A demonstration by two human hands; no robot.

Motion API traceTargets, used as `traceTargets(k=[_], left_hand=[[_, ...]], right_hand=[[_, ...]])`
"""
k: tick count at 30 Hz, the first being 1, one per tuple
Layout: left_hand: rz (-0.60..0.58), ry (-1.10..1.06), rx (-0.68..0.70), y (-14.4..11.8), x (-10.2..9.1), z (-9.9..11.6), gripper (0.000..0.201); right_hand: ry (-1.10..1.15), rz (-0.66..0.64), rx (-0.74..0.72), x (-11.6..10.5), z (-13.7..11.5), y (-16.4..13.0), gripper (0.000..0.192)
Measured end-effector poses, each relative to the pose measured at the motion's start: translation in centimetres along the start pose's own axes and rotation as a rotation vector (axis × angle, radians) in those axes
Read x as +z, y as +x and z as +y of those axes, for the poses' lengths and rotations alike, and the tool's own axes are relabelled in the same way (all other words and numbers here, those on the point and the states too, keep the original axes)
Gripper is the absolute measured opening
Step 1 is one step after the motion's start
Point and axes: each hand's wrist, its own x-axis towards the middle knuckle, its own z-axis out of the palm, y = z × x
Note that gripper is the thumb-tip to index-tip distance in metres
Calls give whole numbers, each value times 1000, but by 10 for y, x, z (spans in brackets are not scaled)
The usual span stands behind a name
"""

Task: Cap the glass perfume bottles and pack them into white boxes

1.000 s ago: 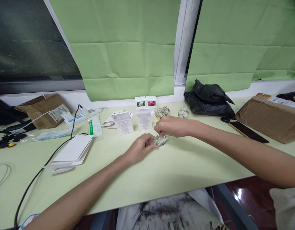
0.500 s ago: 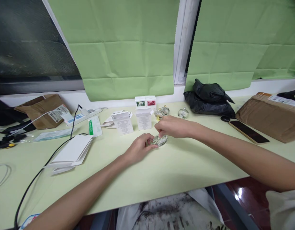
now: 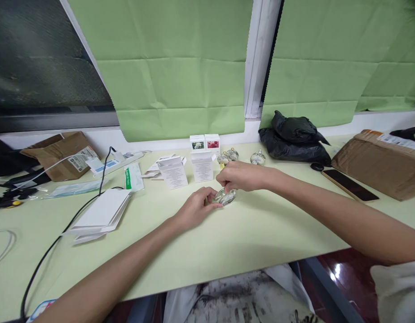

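A round, flattened clear glass bottle (image 3: 227, 198) stands on the table in front of me. My left hand (image 3: 194, 210) grips it from the left, thumb in front and fingers behind. Over its top, my right hand (image 3: 243, 176) is closed in a pinch, hiding the neck and whatever those fingers hold. Just behind the right hand is a small gold piece (image 3: 222, 165). More round glass bottles (image 3: 232, 154) stand close together beyond it, partly covered by the hand. Another round bottle (image 3: 258, 158) stands apart to the right.
Two white cartons (image 3: 202, 168) stand behind my hands, with two small flower-picture boxes (image 3: 205, 143) beyond. Folded white card (image 3: 99, 213) and a black cable (image 3: 54, 244) lie left. At right are a black plastic bag (image 3: 291, 142), a phone (image 3: 349, 184) and a brown parcel (image 3: 379, 163).
My right hand has shifted very slightly up and left over the bottle. My left hand and the bottle have stayed in place.
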Motion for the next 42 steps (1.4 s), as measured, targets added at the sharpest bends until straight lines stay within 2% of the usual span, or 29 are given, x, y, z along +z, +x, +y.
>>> traceTargets(k=[4,11,20,22,26,35,42], left_hand=[[5,5,10,0,0,-1,35],[-2,7,24,1,1,-2,32],[-16,6,40,1,0,-2,28],[-12,8,39,1,0,-1,28],[-12,9,51,2,0,-1,27],[-26,15,34,2,-1,-2,28],[-9,39,47,3,1,-5,31]], right_hand=[[24,-11,25,-1,-1,0,22],[243,19,71,5,10,-6,11],[272,-159,88,-10,8,5,16],[212,-119,83,-8,4,3,17],[62,43,57,1,-3,-6,19],[250,7,136,2,4,-9,16],[211,180,128,16,-2,-22,15]])
